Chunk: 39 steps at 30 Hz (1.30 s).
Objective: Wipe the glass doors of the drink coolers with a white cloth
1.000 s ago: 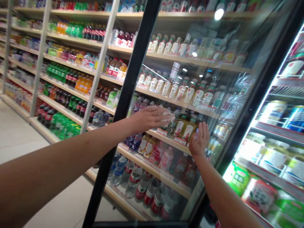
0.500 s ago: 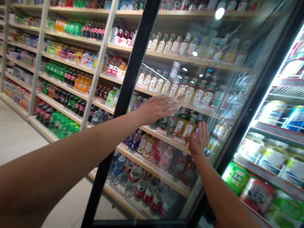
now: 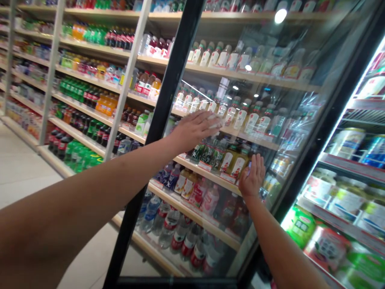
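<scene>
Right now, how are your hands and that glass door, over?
Left hand flat at glass door, something whitish at its far end, unclear. Right hand raised, open; contact unclear. Door open, bottles showing through. No obstruction seen.

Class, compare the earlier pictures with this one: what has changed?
The left hand has moved higher in front of the glass door; nothing was visibly grasped or released. The right hand and the door stayed about where they were.

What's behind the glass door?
Through the glass door: wooden shelves with rows of bottles. The left hand, right hand and black frame each cover a patch; what's behind those can't be seen.
</scene>
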{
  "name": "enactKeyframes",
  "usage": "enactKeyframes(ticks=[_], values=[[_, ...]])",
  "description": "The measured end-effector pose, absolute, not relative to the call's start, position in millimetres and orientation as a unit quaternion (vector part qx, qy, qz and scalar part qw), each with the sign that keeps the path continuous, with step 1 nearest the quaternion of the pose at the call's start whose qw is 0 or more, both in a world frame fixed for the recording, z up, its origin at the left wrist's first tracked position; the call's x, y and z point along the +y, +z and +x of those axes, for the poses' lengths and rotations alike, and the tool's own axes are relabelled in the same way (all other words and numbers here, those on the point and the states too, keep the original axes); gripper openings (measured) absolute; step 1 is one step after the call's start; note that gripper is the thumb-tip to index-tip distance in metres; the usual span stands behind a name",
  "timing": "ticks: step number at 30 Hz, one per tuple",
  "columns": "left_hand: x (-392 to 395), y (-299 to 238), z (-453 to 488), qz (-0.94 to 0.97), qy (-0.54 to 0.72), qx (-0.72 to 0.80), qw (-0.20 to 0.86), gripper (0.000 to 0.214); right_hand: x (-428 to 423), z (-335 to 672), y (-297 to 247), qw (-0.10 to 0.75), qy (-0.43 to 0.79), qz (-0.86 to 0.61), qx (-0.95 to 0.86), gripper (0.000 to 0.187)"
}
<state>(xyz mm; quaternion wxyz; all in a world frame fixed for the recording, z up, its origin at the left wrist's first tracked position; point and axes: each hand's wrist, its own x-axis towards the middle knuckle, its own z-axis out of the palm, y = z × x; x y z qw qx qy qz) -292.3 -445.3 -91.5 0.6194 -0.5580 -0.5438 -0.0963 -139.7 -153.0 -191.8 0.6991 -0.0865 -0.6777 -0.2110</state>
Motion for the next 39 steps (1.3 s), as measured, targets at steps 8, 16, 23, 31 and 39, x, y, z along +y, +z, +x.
enactKeyframes(ticks=[8,16,23,31,39], values=[[-455.0,-145.0,-287.3,-0.614,0.030,-0.495,0.615,0.041,-153.0,-139.1,-192.2,0.702,-0.218,-0.081,-0.674,0.058],[-473.4,-122.5,-287.6,-0.505,-0.085,-0.545,0.663,0.035,-153.8,-138.9,-192.3,0.701,-0.216,-0.085,-0.674,0.058],[-489.4,-150.7,-292.8,-0.528,0.013,-0.495,0.690,0.031,-153.9,-138.9,-192.3,0.703,-0.216,-0.080,-0.673,0.058],[-496.9,-171.5,-286.5,-0.534,-0.018,-0.502,0.680,0.034,-153.8,-138.7,-193.1,0.698,-0.216,-0.085,-0.677,0.059],[-508.4,-132.2,-296.2,-0.467,-0.031,-0.565,0.680,0.031,-155.3,-138.1,-192.5,0.700,-0.220,-0.081,-0.675,0.059]])
